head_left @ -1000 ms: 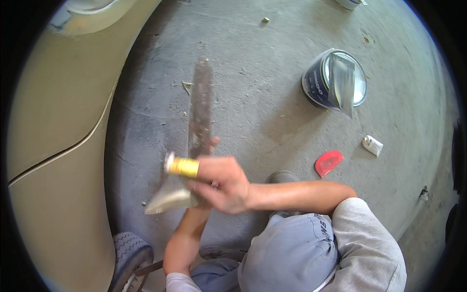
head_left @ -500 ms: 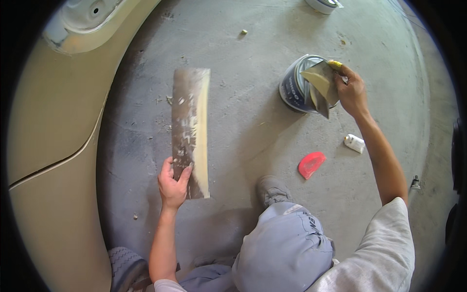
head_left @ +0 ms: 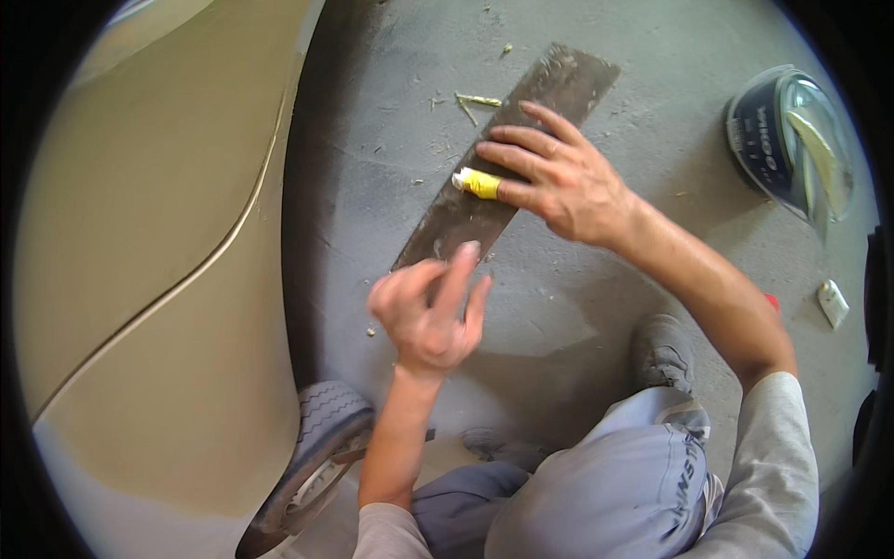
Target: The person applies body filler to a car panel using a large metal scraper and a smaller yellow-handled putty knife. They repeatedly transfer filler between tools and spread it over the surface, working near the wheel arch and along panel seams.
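A long, dark, flat spreader blade point(head_left: 438, 224) lies slantwise before me, with pale crumbs on its face and far end. My right hand point(head_left: 568, 182) reaches across it from the right, fingertips at its left edge; the thumb is hidden. Yellow wrapping point(head_left: 480, 184) with a white end covers one of its fingers. At the blade's near end is my left hand point(head_left: 433, 312), slightly blurred, its index finger and thumb apart and its other fingers bent. Whether it touches the blade I cannot tell. A cream-smeared spreader point(head_left: 818, 154) rests on the dark blue can point(head_left: 759, 135) at the right.
A beige car body panel point(head_left: 177, 233) fills the left side, with a tyre point(head_left: 331, 410) below it. A white tube point(head_left: 833, 305) lies on the concrete floor at the right. Beside my right forearm shows a bit of a red scraper point(head_left: 772, 302). Yellowish sticks point(head_left: 480, 100) lie beyond the blade.
My right hand has left the smaller spreader at the can and come to the long blade. The blade is now slanted, with its cream-coated edge out of sight. My left hand's fingers have loosened.
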Motion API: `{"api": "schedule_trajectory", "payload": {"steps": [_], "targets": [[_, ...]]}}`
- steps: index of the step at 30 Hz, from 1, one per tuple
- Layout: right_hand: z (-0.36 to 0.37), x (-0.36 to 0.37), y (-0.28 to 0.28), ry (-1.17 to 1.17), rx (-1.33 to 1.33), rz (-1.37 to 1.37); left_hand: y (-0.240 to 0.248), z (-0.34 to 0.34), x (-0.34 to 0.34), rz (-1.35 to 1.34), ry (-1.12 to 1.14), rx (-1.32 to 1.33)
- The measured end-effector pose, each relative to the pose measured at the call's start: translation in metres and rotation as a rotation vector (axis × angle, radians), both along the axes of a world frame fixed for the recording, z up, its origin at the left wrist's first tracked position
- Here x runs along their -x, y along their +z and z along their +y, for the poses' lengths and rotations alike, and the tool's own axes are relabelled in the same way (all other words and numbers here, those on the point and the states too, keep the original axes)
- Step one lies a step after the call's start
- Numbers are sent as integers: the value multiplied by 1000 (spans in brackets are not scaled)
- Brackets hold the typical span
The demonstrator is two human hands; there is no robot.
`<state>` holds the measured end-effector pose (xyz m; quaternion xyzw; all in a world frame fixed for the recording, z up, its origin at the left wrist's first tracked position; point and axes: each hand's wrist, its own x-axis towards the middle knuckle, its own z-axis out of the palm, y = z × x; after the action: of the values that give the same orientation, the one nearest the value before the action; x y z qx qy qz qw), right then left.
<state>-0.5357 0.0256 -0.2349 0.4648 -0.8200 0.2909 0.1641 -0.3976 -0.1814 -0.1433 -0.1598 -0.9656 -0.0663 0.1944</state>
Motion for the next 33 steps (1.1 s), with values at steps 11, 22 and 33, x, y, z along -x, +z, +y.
{"api": "schedule_trajectory", "payload": {"steps": [11, 22, 33], "targets": [[-94, 71, -40, 65, 650, 135, 1, -24, 9, -398, 500, -1416], [-176, 102, -50, 24, 1093, 246, -7, -75, 38, -131, 424, -1085], [-178, 103, -41, 8, 1071, 190, -6, -81, 34, -47, 421, -1063]]}}
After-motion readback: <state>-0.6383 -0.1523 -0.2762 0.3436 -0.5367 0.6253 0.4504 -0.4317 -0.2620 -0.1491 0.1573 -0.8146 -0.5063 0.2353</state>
